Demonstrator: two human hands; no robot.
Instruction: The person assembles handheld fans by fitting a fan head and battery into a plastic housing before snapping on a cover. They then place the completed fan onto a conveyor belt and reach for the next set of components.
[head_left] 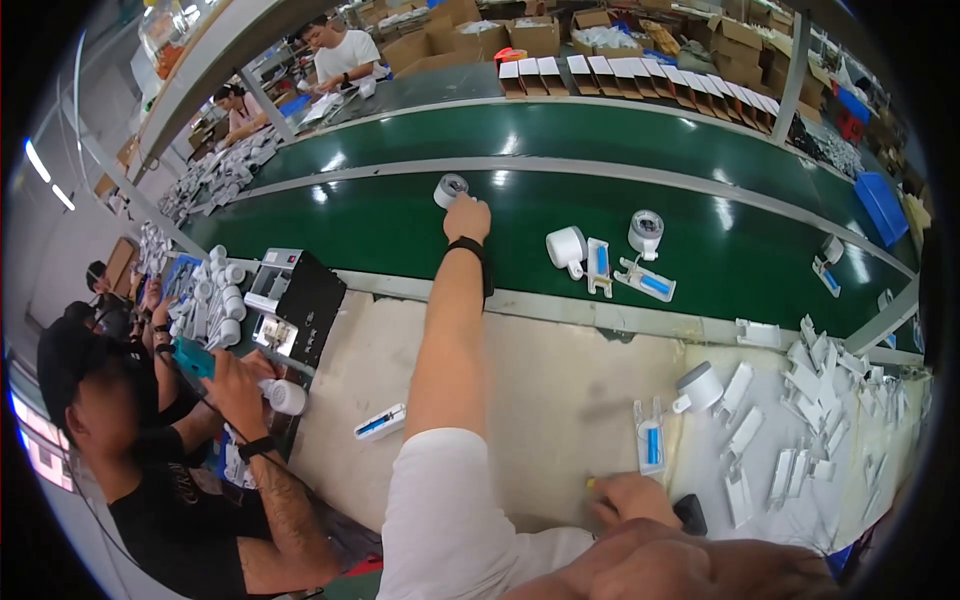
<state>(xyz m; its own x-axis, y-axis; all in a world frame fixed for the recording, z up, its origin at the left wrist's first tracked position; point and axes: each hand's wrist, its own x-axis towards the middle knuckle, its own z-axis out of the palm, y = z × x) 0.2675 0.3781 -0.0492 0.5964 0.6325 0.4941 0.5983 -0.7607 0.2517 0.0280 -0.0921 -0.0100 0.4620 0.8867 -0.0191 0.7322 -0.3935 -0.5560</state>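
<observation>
My left hand (467, 218) stretches far out over the green conveyor belt, its fingers closed on a white round housing (451, 187) with a dark, ringed face. Close to my body, my right hand (632, 497) is curled at the worktable. A small yellow tip shows at its fingers, but what it holds is mostly hidden. Just beyond this hand lies a white handle shell (650, 440) with a blue cylindrical cell in it. A black object (690, 513) sits beside my right wrist. Another white shell (380, 422) lies left of my left forearm.
White round housings (568, 247) and blue-celled shells (645, 282) ride on the belt (380, 225). Loose white shells (815, 375) cover the table's right side. At left, a co-worker (190, 470) holds a teal power tool (193, 357) beside a black machine (310, 310). Metal posts (790, 80) frame the belt.
</observation>
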